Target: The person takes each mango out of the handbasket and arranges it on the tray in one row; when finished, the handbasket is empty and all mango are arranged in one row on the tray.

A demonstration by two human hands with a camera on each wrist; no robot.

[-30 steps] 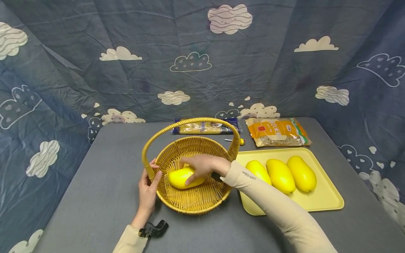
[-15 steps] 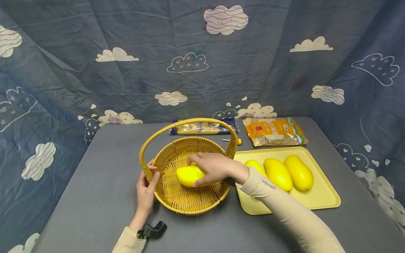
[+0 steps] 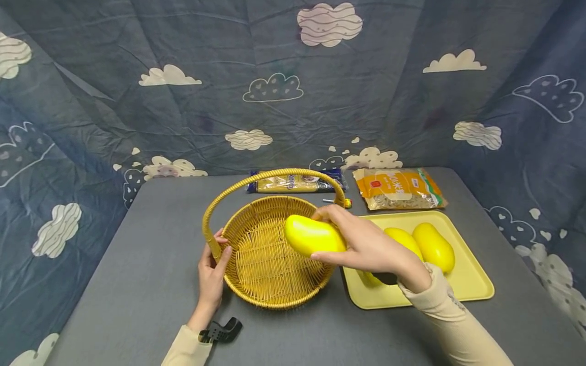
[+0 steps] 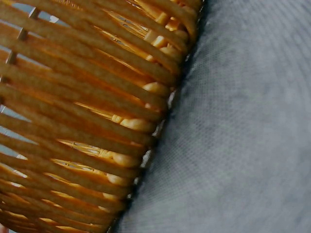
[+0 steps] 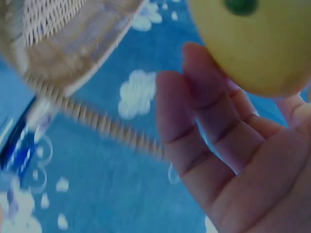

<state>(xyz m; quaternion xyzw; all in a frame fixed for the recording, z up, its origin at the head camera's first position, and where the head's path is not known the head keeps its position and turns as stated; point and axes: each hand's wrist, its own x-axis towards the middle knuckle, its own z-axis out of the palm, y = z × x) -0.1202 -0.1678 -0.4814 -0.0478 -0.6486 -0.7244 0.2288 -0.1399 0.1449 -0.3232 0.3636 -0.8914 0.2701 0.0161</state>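
Observation:
My right hand (image 3: 373, 244) holds a yellow mango (image 3: 313, 236) above the right side of the round wicker basket (image 3: 263, 267). Fingers lie along the fruit's far side and the thumb along its near side. The right wrist view shows the mango's (image 5: 257, 48) rounded end with a green spot, against the fingers. My left hand (image 3: 212, 284) grips the basket's left rim at the foot of the handle, thumb on the inner side. Woven basket wall (image 4: 82, 107) fills much of the left wrist view, where the left hand is almost wholly hidden.
Right of the basket is a pale yellow tray (image 3: 471, 284) with more mangoes (image 3: 434, 246), partly behind my right hand and wrist. A noodle pack (image 3: 290, 184), a lollipop (image 3: 348, 203) and an orange grain bag (image 3: 398, 189) lie at the back. The tall handle (image 3: 270, 175) arches over the basket.
My right hand has lifted the mango from the basket floor and carried it up and right, to over the basket's right rim. The left hand has kept its grip on the basket.

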